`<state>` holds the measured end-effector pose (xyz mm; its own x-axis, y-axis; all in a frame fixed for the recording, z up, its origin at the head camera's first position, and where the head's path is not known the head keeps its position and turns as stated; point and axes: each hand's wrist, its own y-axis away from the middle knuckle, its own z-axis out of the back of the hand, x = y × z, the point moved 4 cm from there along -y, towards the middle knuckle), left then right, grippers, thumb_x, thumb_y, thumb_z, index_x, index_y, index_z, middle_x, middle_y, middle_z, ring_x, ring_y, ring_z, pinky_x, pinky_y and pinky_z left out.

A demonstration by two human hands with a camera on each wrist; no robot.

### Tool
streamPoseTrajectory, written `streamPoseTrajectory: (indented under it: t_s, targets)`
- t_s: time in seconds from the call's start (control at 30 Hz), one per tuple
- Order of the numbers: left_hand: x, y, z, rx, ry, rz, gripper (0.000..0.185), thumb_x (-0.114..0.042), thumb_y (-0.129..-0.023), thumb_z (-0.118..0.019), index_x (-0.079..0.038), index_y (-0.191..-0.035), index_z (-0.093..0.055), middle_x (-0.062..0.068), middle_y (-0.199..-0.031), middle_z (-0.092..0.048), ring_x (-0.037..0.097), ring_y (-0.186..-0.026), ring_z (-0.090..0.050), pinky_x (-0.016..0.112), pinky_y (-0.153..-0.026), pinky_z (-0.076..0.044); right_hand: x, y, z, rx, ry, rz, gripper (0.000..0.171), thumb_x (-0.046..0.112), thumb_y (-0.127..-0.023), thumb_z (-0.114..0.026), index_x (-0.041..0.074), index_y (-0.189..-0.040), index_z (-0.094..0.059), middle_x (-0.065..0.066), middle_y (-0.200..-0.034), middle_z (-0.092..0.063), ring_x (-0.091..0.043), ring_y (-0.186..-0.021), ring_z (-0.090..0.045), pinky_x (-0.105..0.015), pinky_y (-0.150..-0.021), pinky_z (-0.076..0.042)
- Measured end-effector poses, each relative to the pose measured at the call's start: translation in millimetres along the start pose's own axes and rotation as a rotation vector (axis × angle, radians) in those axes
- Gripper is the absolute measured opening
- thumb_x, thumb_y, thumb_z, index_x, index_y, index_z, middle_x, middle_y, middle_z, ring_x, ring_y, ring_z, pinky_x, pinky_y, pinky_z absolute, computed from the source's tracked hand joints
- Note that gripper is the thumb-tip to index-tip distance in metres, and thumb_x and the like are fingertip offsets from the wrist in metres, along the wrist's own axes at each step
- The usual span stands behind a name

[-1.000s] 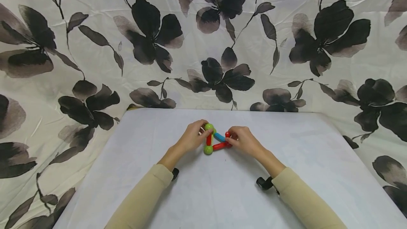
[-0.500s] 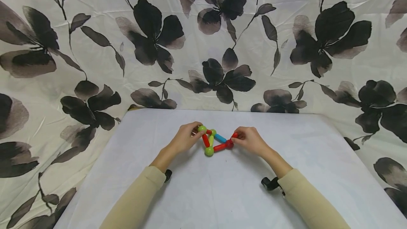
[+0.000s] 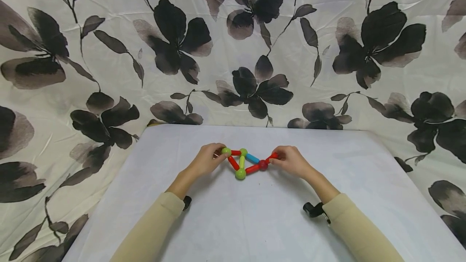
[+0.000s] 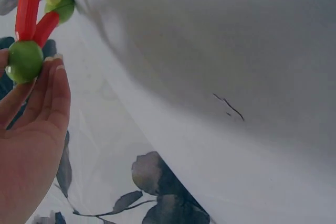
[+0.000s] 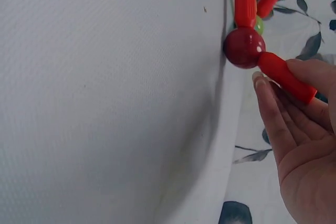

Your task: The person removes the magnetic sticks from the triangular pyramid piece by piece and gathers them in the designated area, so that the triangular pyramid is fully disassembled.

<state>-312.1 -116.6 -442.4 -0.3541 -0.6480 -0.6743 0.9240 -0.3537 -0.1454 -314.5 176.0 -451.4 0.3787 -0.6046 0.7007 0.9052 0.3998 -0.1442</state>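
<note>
Magnetic rod-and-ball frame (image 3: 244, 161) lies mid-table (image 3: 255, 221); left hand (image 3: 204, 161) pinches its green ball (image 3: 226, 151), right hand (image 3: 291, 161) pinches a red rod (image 3: 272, 157). Flattening, I'd judge; next, square up the joints.

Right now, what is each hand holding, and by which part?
Left hand pinches the toy's end green ball; right hand pinches the loose red rod.

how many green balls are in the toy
3: one at the left hand's fingertips, one at the top middle, one at the bottom. None seems hidden.
</note>
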Motion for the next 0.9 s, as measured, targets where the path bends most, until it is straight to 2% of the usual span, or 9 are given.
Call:
streamPoseTrajectory:
  t_s: [0.27,0.63,0.9]
  targets:
    - [7.3,4.4,1.9,0.032,0.001,0.026,0.025,-0.019,-0.099,-0.069,-0.003,-0.118,-0.071,0.006,-0.102,-0.072,0.021,-0.095,-0.066,0.037,-0.087,-0.056,-11,4,2,0.038,-0.030,-0.033,0.011,0.009,-0.092,-0.075,0.003,-0.100,-0.073,-0.004,-0.090,-0.072,-0.020,-0.085,-0.068,-0.038,-0.084,-0.055]
    - [12.7,7.3,1.7,0.048,-0.041,0.045,0.023,-0.014,-0.098,-0.070,0.000,-0.116,-0.072,0.007,-0.100,-0.071,0.021,-0.093,-0.064,0.037,-0.085,-0.055,-22,7,4,0.081,-0.015,0.010,0.013,0.009,-0.092,-0.075,0.002,-0.103,-0.075,-0.006,-0.095,-0.073,-0.016,-0.081,-0.065,-0.028,-0.075,-0.053]
    - [16.6,14.3,0.4,0.085,-0.055,0.092,0.026,-0.013,-0.097,-0.071,0.002,-0.117,-0.072,0.007,-0.099,-0.072,0.018,-0.090,-0.064,0.037,-0.084,-0.054,-22,9,3,0.103,0.030,0.032,0.013,0.007,-0.091,-0.075,0.002,-0.103,-0.076,-0.006,-0.097,-0.075,-0.015,-0.084,-0.065,-0.035,-0.081,-0.052]
